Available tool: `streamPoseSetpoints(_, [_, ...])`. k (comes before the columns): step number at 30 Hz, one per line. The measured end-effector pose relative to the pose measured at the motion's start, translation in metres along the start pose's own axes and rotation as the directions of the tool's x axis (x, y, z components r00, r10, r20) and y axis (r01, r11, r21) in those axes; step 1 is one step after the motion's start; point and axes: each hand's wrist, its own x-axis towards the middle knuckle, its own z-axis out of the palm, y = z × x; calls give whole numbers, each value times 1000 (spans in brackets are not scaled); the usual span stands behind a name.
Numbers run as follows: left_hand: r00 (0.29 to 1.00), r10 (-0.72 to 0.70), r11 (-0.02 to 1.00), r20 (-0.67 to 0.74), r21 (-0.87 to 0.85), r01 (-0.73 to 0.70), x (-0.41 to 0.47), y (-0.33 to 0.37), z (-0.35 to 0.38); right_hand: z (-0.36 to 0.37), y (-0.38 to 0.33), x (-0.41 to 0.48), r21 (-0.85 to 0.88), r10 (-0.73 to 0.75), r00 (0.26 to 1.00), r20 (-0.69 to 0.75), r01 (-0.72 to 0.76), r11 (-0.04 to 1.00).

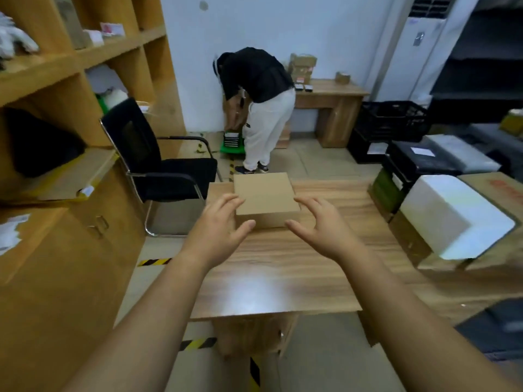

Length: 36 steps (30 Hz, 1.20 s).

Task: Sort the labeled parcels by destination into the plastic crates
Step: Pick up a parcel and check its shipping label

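A plain brown cardboard parcel [264, 198] lies flat on the far part of the wooden table [283, 267]; no label shows on its top. My left hand [219, 230] is spread at its near left corner, fingertips touching the top edge and thumb at the front face. My right hand [319, 226] hovers spread at its near right corner, close to it; contact is unclear. Neither hand holds the parcel. Black plastic crates [393, 120] stand stacked on the floor at the far right.
A black office chair [158, 162] stands left of the table. A person [260, 108] bends over a green bin by the far wall. Wooden shelving [70, 80] lines the left. A white foam box [452, 216] and cartons sit at right.
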Motion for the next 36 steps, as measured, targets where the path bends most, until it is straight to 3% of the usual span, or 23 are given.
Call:
streamPoseSetpoints(10, [980, -160, 987, 122, 28, 158, 101, -38, 100, 30, 114, 94, -36, 68, 988, 141, -63, 997])
streamPoseSetpoints(21, [884, -441, 897, 154, 58, 437, 164, -98, 180, 114, 187, 199, -80, 88, 926, 368, -63, 995])
streamPoseSetpoints(29, [789, -576, 813, 213, 247, 527, 183, -163, 211, 154, 202, 222, -215, 251, 928, 275, -195, 957])
streamPoseSetpoints(32, [762, -591, 806, 263, 195, 558, 186, -175, 217, 162, 206, 225, -194, 294, 921, 256, -249, 949])
streamPoseSetpoints(36, [793, -556, 823, 250, 33, 567, 187, -183, 221, 168, 209, 224, -58, 326, 913, 244, -322, 945])
